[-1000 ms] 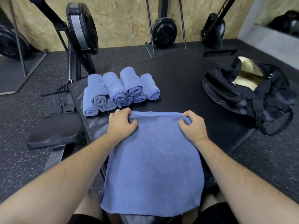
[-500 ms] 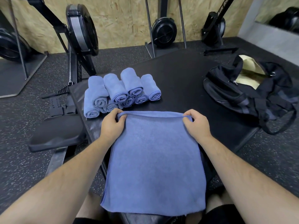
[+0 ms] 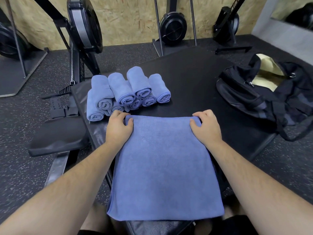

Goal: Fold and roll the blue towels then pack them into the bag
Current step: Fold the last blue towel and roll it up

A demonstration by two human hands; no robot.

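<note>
A folded blue towel (image 3: 164,168) lies flat on the black padded platform (image 3: 191,77), its near edge hanging over the front. My left hand (image 3: 118,128) grips the towel's far left corner, fingers curled over the edge. My right hand (image 3: 205,127) grips the far right corner the same way. Just behind my left hand lies a pile of several rolled blue towels (image 3: 128,92). A black duffel bag (image 3: 264,97) sits open at the right, showing a pale yellow lining (image 3: 265,73).
A black seat pad (image 3: 57,138) juts out left of the platform. Rowing machines and flywheels (image 3: 84,24) stand behind on speckled rubber floor. The bag's strap (image 3: 298,134) hangs off the platform's right edge.
Both hands have shifted slightly outward along the towel's far edge, from near its middle to the corners. The far edge now lies straighter. The rolls and bag have not moved.
</note>
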